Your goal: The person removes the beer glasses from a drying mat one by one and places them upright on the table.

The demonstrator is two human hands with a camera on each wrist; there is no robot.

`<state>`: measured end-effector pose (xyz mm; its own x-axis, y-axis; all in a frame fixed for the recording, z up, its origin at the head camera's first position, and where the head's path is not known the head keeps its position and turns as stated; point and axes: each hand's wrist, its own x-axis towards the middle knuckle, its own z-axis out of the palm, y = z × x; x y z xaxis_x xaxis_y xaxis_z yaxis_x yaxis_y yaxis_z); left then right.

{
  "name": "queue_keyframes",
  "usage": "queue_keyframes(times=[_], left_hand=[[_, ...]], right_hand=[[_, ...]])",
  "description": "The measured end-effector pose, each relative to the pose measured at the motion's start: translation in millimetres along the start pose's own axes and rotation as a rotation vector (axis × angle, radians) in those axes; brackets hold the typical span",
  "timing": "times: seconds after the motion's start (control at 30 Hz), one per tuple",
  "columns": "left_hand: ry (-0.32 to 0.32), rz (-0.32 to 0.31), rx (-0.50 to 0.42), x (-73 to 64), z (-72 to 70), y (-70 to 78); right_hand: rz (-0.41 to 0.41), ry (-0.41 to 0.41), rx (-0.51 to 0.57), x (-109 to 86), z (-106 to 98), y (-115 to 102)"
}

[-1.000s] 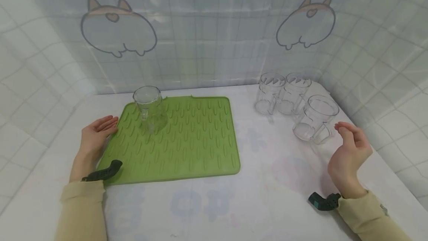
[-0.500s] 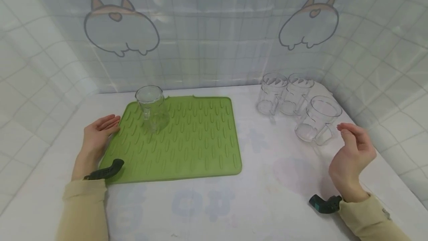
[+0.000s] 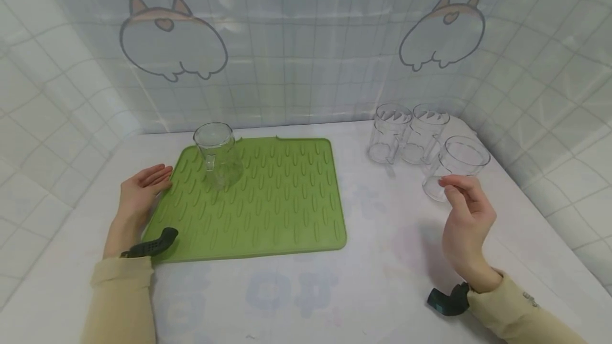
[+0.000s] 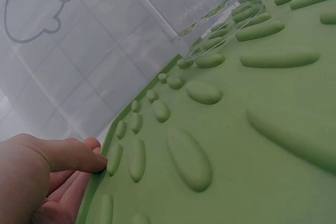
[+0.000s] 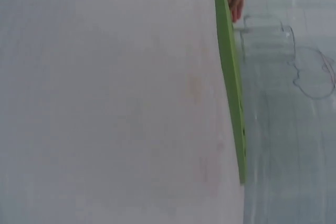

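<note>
A clear glass mug (image 3: 216,147) stands upright on the back left of a green ridged mat (image 3: 268,206). At the mat's left edge rests my left hand (image 3: 141,190), its thumb (image 4: 79,155) touching the rim and its fingers relaxed beside it. My right hand (image 3: 467,224), with fingers loosely bent and nothing held, hovers in front of a wide glass mug (image 3: 461,154) and hides its handle and part of its lower side. Whether the hand touches that mug is hard to tell; it appears apart. The right wrist view shows mostly white table and the mat's edge (image 5: 231,82).
Two taller glass mugs (image 3: 389,134) stand side by side at the back right, behind the wide one. A tiled-pattern curtain (image 3: 306,57) with cartoon animals closes off the back and sides. White cloth (image 3: 373,280) covers the table.
My right hand has moved left, from the right of the wide mug's handle to in front of the mug. The left hand, the mat and the mugs stay in place.
</note>
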<state>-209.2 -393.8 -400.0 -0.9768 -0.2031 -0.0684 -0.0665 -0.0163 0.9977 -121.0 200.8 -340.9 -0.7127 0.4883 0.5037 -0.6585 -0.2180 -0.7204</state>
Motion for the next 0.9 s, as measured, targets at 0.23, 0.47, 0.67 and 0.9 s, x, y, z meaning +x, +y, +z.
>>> queue_keyframes(times=[0.23, 0.47, 0.67, 0.9], left_hand=[[0.003, -0.004, -0.009, -0.1, 1.7, -0.6], [-0.007, 0.004, -0.043, -0.5, 1.0, 0.8], [0.012, -0.004, -0.013, 0.5, 1.0, 0.1], [0.023, -0.003, 0.030, 2.0, 0.2, -1.9]], right_hand=[[0.196, -0.143, -0.259, -17.3, 18.3, 11.1], [0.394, -0.271, -0.412, -28.1, 37.3, 23.3], [0.488, -0.372, -0.454, -36.4, 51.1, 32.6], [0.513, -0.452, -0.400, -49.1, 73.5, 39.3]])
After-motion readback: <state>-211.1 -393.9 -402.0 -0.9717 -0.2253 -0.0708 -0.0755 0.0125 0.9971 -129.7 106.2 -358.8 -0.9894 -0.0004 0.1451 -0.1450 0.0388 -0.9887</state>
